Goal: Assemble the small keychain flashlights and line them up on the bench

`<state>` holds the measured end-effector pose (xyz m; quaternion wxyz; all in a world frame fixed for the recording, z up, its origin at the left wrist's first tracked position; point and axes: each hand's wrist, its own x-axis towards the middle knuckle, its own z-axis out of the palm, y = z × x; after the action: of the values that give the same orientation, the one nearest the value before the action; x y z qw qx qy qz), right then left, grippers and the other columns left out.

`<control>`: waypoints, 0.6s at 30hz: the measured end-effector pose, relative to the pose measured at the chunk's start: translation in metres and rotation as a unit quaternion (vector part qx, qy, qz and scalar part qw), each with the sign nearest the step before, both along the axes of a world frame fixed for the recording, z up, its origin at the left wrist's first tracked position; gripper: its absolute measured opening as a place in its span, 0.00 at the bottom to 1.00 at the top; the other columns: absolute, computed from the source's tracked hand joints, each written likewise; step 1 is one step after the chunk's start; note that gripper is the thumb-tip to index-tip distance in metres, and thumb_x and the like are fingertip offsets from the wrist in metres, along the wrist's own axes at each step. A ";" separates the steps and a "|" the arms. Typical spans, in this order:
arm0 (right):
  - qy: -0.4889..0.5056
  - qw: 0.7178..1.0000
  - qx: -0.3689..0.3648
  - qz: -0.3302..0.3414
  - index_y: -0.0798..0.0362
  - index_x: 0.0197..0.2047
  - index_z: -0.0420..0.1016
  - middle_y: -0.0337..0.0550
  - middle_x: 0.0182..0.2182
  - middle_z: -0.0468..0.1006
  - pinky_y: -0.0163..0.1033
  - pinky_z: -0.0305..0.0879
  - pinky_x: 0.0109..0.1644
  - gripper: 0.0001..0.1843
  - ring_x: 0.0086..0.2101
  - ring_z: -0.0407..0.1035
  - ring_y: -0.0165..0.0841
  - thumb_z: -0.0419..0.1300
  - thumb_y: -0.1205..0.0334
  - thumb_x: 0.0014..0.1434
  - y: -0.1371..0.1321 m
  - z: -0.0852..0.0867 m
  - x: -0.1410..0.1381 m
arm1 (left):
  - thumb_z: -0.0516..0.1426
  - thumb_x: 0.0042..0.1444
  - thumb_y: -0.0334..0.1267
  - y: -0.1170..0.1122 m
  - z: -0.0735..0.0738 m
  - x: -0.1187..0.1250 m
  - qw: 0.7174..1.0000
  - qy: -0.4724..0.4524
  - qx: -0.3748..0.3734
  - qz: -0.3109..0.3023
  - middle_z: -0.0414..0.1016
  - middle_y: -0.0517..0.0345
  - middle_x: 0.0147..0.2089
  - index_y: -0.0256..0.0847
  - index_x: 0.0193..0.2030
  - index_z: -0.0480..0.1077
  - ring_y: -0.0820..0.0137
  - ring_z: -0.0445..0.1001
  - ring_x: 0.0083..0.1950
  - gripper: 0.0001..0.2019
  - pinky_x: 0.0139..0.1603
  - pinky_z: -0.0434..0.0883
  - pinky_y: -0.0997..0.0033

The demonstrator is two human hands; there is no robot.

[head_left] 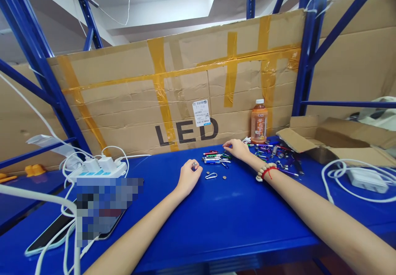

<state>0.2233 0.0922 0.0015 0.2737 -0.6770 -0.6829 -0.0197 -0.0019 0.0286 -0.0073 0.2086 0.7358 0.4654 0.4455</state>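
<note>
Through the head camera I take the drink bottle (pixel 259 124) as my landmark on the blue surface (pixel 201 217). Left of it and nearer me, my left hand (pixel 188 178) is curled around a small shiny piece (pixel 194 166). My right hand (pixel 238 148) sits just left of the bottle, fingers bent; from here I can't tell whether it grips anything. Left of the bottle, between both hands, I see a bundle of slim coloured tubes (pixel 212 158). A metal clip (pixel 211 176) and a brown disc (pixel 224 177) lie left of the bottle, nearer me. A jumble of small coloured pieces (pixel 274 150) spreads from the bottle's base rightward.
</note>
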 end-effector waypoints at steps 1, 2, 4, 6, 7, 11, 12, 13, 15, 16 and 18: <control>-0.002 1.000 -0.009 0.004 0.49 0.37 0.77 0.41 0.36 0.78 0.32 0.62 0.38 0.10 0.40 0.70 0.34 0.57 0.59 0.53 0.001 -0.001 0.003 | 0.48 0.43 0.28 0.000 0.000 0.000 1.000 0.000 0.001 -0.002 0.52 0.65 0.22 0.38 0.18 0.49 0.76 0.53 0.26 0.09 0.29 0.52 0.76; -0.004 1.000 -0.018 0.008 0.49 0.36 0.78 0.41 0.35 0.78 0.32 0.62 0.38 0.10 0.38 0.70 0.33 0.58 0.58 0.52 0.002 -0.003 0.005 | 0.48 0.43 0.28 0.000 0.000 0.000 1.000 0.000 0.003 -0.005 0.53 0.65 0.22 0.38 0.18 0.49 0.76 0.53 0.26 0.09 0.29 0.52 0.76; -0.006 0.999 -0.036 0.019 0.49 0.34 0.78 0.40 0.33 0.78 0.31 0.62 0.36 0.09 0.35 0.71 0.32 0.59 0.57 0.51 0.003 -0.005 0.009 | 0.49 0.43 0.28 0.000 -0.001 0.000 1.000 -0.001 0.005 -0.010 0.53 0.65 0.23 0.38 0.18 0.49 0.76 0.54 0.26 0.09 0.29 0.53 0.76; -0.008 0.999 -0.047 0.026 0.50 0.32 0.79 0.40 0.31 0.79 0.30 0.62 0.35 0.08 0.33 0.71 0.31 0.60 0.59 0.50 0.003 -0.005 0.011 | 0.49 0.43 0.28 0.001 -0.001 0.000 1.000 -0.002 0.008 -0.014 0.54 0.65 0.23 0.38 0.18 0.50 0.77 0.54 0.26 0.10 0.29 0.53 0.76; -0.010 0.998 -0.050 0.027 0.50 0.30 0.79 0.40 0.30 0.79 0.30 0.62 0.34 0.07 0.32 0.71 0.31 0.60 0.60 0.49 0.002 -0.004 0.011 | 0.50 0.43 0.28 0.001 -0.001 0.000 1.000 -0.003 0.010 -0.016 0.54 0.65 0.23 0.38 0.17 0.50 0.77 0.53 0.26 0.10 0.29 0.53 0.76; -0.009 0.999 -0.028 0.021 0.52 0.28 0.79 0.42 0.30 0.78 0.33 0.62 0.33 0.08 0.33 0.71 0.35 0.60 0.58 0.48 -0.006 0.014 -0.005 | 0.51 0.43 0.29 0.000 0.000 -0.001 1.000 -0.006 0.016 -0.025 0.55 0.65 0.23 0.38 0.17 0.51 0.77 0.54 0.25 0.11 0.30 0.54 0.77; -0.001 1.000 -0.015 0.026 0.51 0.29 0.78 0.41 0.30 0.78 0.33 0.62 0.33 0.10 0.34 0.71 0.35 0.59 0.55 0.48 -0.010 0.021 -0.012 | 0.52 0.43 0.28 0.000 0.000 -0.001 0.999 -0.007 0.017 -0.027 0.55 0.65 0.23 0.37 0.16 0.51 0.78 0.54 0.25 0.12 0.30 0.55 0.77; 0.013 0.999 -0.003 0.038 0.50 0.30 0.78 0.40 0.31 0.78 0.32 0.62 0.33 0.12 0.34 0.71 0.34 0.58 0.52 0.49 -0.015 0.027 -0.021 | 0.52 0.43 0.28 0.000 0.000 -0.001 0.999 -0.007 0.018 -0.028 0.55 0.65 0.23 0.37 0.16 0.51 0.78 0.55 0.25 0.12 0.30 0.55 0.77; 0.081 0.991 0.022 0.105 0.51 0.31 0.78 0.39 0.28 0.78 0.31 0.63 0.31 0.15 0.31 0.71 0.32 0.58 0.50 0.48 -0.027 0.037 -0.041 | 0.52 0.43 0.27 0.000 0.000 -0.002 0.999 -0.006 0.019 -0.032 0.55 0.65 0.23 0.37 0.15 0.50 0.78 0.56 0.26 0.13 0.30 0.55 0.77; 0.128 0.978 0.031 0.160 0.53 0.31 0.78 0.40 0.27 0.78 0.30 0.63 0.31 0.16 0.29 0.71 0.31 0.59 0.50 0.48 -0.034 0.041 -0.050 | 0.52 0.43 0.27 0.000 -0.001 -0.002 0.999 -0.005 0.020 -0.033 0.56 0.65 0.23 0.37 0.15 0.50 0.77 0.57 0.26 0.13 0.30 0.56 0.77; 0.176 0.954 0.024 0.242 0.55 0.31 0.78 0.41 0.27 0.78 0.30 0.63 0.28 0.16 0.26 0.70 0.30 0.59 0.51 0.47 -0.047 0.044 -0.068 | 0.53 0.42 0.26 0.002 -0.002 -0.002 0.999 -0.004 0.020 -0.034 0.57 0.65 0.23 0.37 0.15 0.51 0.77 0.58 0.27 0.13 0.31 0.57 0.77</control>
<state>0.1556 0.0447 0.0451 0.4023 -0.4774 -0.7665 0.1508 -0.0036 0.0307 -0.0091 0.2105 0.7532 0.4304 0.4507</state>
